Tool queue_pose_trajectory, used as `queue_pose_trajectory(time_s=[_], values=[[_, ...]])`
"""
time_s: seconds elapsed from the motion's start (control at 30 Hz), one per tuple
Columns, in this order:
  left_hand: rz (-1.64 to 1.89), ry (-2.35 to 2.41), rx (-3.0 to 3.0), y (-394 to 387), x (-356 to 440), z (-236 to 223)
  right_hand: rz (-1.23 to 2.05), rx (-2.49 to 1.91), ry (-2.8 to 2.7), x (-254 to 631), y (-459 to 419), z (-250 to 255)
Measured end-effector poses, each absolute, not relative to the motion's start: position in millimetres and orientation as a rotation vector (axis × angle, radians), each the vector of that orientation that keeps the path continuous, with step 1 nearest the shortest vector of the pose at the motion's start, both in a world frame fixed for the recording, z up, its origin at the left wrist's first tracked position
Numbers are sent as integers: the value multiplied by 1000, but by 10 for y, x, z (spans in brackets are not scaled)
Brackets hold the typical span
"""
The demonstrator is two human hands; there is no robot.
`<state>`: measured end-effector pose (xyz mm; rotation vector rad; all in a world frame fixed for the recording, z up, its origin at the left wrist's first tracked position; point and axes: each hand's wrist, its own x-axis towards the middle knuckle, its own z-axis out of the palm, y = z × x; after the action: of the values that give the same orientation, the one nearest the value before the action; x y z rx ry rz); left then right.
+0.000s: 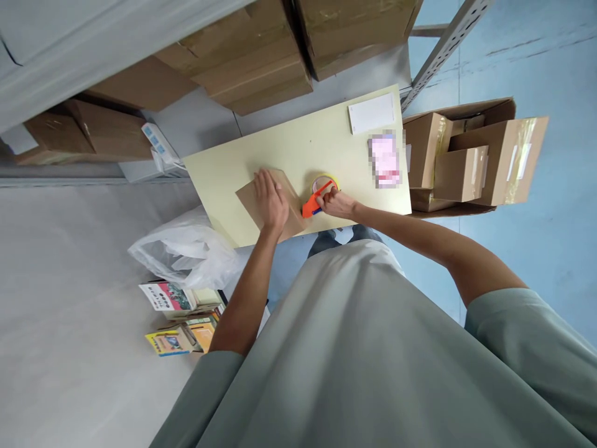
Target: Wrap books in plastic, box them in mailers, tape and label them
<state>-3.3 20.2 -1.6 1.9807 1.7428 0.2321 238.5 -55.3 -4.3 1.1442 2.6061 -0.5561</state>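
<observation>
The left hand (272,206), fingers (264,185) flat, apparently steadies the cardboard box (291,218) beneath them; the right hand (339,203) grips a tape dispenser (309,208).

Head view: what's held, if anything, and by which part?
The right hand holds the orange tape dispenser near its right side, exact part unclear; the left hand lies on cardboard.

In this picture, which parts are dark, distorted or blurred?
Head view: the pink item is pixelated; head view: shadow darkens the gap between upper cartons; head view: the right sleeve looks stretched near the edge, probably by a wide lens; head view: the left hand shows no obvious blur.
</observation>
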Motion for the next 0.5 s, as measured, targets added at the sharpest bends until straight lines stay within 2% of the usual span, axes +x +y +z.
queue_pose_trajectory(time_s=[0.13,0.27,0.4,0.5], values=[[215,1477,2137,-166,141,4,-607,1034,2642,2138,-815,21],[204,1449,2162,-329,167,13,-606,1012,2649,1976,-931,92],[185,1446,2113,-312,143,-15,-607,1018,2618,2095,-765,86],[180,1461,2096,-304,145,-39,-585,1186,2493,2412,-424,15]])
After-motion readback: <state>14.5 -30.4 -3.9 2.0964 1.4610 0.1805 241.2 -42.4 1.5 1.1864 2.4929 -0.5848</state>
